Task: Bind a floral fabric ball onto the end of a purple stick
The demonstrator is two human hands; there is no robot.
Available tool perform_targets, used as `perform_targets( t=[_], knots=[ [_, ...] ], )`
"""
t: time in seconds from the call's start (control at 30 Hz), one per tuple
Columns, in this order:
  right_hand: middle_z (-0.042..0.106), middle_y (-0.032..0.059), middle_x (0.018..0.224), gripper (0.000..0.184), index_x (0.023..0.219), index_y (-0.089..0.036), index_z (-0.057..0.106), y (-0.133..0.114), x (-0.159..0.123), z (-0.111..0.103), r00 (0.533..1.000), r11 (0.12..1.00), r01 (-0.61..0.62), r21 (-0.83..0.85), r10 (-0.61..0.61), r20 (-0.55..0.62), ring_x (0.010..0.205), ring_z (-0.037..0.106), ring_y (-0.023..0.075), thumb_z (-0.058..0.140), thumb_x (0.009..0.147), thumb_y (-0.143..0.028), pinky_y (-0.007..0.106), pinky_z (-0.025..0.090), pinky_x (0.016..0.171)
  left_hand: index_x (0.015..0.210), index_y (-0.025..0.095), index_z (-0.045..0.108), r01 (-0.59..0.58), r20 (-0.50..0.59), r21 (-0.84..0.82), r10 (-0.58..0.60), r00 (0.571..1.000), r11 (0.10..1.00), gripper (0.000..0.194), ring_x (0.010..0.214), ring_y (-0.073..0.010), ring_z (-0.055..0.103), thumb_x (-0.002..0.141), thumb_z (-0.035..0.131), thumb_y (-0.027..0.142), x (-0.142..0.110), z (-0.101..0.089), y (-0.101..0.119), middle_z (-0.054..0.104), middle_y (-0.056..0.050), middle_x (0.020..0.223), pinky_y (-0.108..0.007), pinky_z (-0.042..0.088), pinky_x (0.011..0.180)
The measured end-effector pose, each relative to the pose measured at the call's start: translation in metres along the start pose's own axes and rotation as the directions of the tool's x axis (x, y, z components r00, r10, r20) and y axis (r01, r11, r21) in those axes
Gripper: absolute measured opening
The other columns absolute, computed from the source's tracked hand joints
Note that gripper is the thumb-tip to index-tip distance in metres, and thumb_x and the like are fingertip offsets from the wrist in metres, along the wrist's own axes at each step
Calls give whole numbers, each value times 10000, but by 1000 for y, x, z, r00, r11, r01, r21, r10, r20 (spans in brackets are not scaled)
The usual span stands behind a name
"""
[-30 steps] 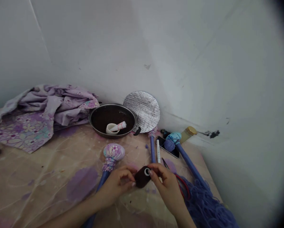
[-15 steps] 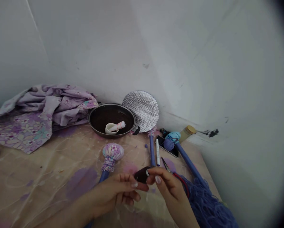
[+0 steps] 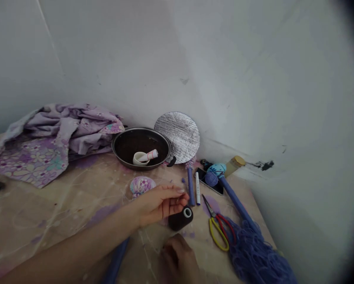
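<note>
A dark spool of thread (image 3: 180, 218) with a white core lies on its side on the patterned table cover (image 3: 61, 209). My left hand (image 3: 161, 203) reaches in from the lower left and hovers just above the spool with loosely bent fingers, holding nothing I can see. My right hand (image 3: 179, 258) is low near the bottom edge, blurred, with its fingers curled under and nothing visible in it. A floral fabric-wrapped ball (image 3: 142, 185) on a blue stick (image 3: 115, 262) lies partly hidden under my left forearm.
Yellow-and-red scissors (image 3: 217, 228) and a heap of blue yarn (image 3: 254, 252) lie to the right. Behind are a white marker (image 3: 197, 188), a phone (image 3: 215, 188), a dark pan (image 3: 162, 157), a foil disc (image 3: 177, 137) and crumpled floral cloth (image 3: 47, 138). Walls close the corner.
Both hands let go of the spool, which now lies on the table. My right hand drew back toward me, uncovering the scissors. My left hand moved up above the spool.
</note>
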State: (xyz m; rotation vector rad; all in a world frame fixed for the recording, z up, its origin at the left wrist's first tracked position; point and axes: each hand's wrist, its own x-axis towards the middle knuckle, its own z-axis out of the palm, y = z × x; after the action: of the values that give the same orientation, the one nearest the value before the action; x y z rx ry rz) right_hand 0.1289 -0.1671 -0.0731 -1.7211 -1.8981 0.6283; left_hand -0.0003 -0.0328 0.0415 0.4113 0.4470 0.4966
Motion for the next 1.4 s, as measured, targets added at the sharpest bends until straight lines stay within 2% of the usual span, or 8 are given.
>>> perform_targets(
  t=[0.37, 0.57, 0.77, 0.9, 1.0, 1.13, 1.23, 1.4],
  knots=[
    [633, 38, 765, 165, 706, -196, 542, 11, 2, 20, 998, 968, -66, -243, 70, 5, 616, 632, 178, 494, 708, -39, 211, 392, 502, 726, 72, 640, -24, 141, 80, 12, 990, 997, 92, 609, -64, 627, 799, 584, 67, 25, 20, 16, 663, -36, 689, -148, 494, 603],
    [594, -22, 618, 152, 736, -219, 516, -1, -15, -48, 987, 986, 101, 135, -81, -141, 533, 586, 114, 446, 834, -127, 188, 449, 524, 698, 105, 627, -57, 182, 230, 15, 983, 971, 110, 604, -71, 633, 715, 710, 175, 1, 21, 21, 699, -35, 728, -165, 489, 607],
    [641, 59, 914, 190, 983, -248, 577, -15, 40, -126, 723, 965, 210, -160, -263, -639, 901, 615, 215, 579, 821, -148, 368, 493, 809, 700, 154, 636, 29, 350, 491, -227, 909, 871, 166, 595, -88, 622, 686, 741, 281, -28, 20, 21, 690, -2, 727, -202, 481, 604],
    [523, 126, 1266, 291, 1129, -210, 590, -22, 79, -141, 904, 982, 176, -67, -188, -384, 1194, 468, 277, 517, 876, -333, 471, 377, 983, 745, 173, 671, 184, 378, 602, -480, 792, 777, 237, 623, -108, 602, 624, 772, 350, -47, 26, 23, 659, 16, 702, -232, 476, 657],
    [627, 96, 1124, 344, 1147, -228, 591, -39, 74, -141, 986, 947, 160, 280, -142, -82, 1054, 576, 228, 350, 954, -381, 398, 438, 922, 726, 182, 653, 163, 337, 549, -396, 855, 820, 225, 593, -107, 601, 636, 763, 357, -54, 34, 27, 657, 18, 699, -235, 475, 636],
    [679, 58, 871, 353, 1095, -241, 626, -61, 47, -142, 964, 824, 77, 561, -206, 170, 802, 639, 196, 392, 934, -450, 320, 503, 744, 695, 178, 627, 18, 339, 475, -202, 919, 880, 170, 537, -93, 603, 671, 748, 294, -58, 42, 36, 674, 0, 695, -201, 458, 544],
    [602, 6, 647, 302, 1093, -247, 612, -65, 34, -153, 980, 743, 63, 666, -171, 99, 572, 580, 157, 480, 901, -439, 310, 506, 629, 680, 169, 630, -109, 363, 428, -60, 930, 897, 176, 486, -88, 587, 671, 748, 299, -63, 41, 45, 669, -12, 660, -180, 426, 466],
    [496, -28, 561, 260, 1097, -271, 603, -60, 26, -185, 946, 708, 289, 645, -111, -303, 520, 522, 154, 505, 890, -396, 468, 478, 834, 613, 156, 622, -211, 328, 340, 94, 940, 917, 181, 431, -63, 559, 644, 767, 261, -70, 31, 53, 658, -3, 598, -156, 419, 442]
  ],
)
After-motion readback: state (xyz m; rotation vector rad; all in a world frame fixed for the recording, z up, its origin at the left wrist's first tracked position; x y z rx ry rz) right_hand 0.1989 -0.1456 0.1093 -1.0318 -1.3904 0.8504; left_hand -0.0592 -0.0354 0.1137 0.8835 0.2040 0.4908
